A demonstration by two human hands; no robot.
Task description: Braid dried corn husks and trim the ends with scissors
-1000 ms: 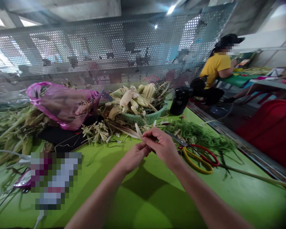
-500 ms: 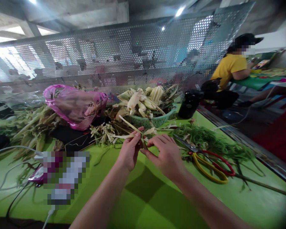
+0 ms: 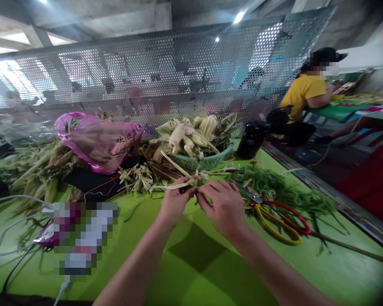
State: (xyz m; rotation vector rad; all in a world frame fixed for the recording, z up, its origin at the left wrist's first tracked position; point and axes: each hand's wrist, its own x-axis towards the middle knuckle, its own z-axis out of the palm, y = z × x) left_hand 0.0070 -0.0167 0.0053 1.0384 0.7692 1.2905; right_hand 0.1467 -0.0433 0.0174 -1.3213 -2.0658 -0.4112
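Pale husk strips (image 3: pixel 176 164) cross at my fingertips, one slanting up to the left and another lying lower toward the left. My left hand (image 3: pixel 175 203) is closed in a pinch around them. Fingertips of my right hand (image 3: pixel 224 205) press together right beside the left ones, at the strips' crossing. What exactly sits between the right fingers is hidden. Just right of my right hand lie scissors (image 3: pixel 258 199) with one red and one yellow handle. Behind the hands stands a green basket (image 3: pixel 207 163) heaped with dried corn husks (image 3: pixel 178 136).
At the left are a pink plastic bag (image 3: pixel 95 140), more husks (image 3: pixel 47 170) and a white power strip (image 3: pixel 92 231) with cables. Green plant fibres (image 3: pixel 284 187) and a black container (image 3: pixel 251 139) are at the right. A perforated metal screen (image 3: pixel 147 72) rises behind; a person in yellow sits beyond.
My fingertips have come together at the strips' crossing. The right hand's thumb and forefinger, apart before, are now closed, and the left hand has turned slightly. The view has shifted a little.
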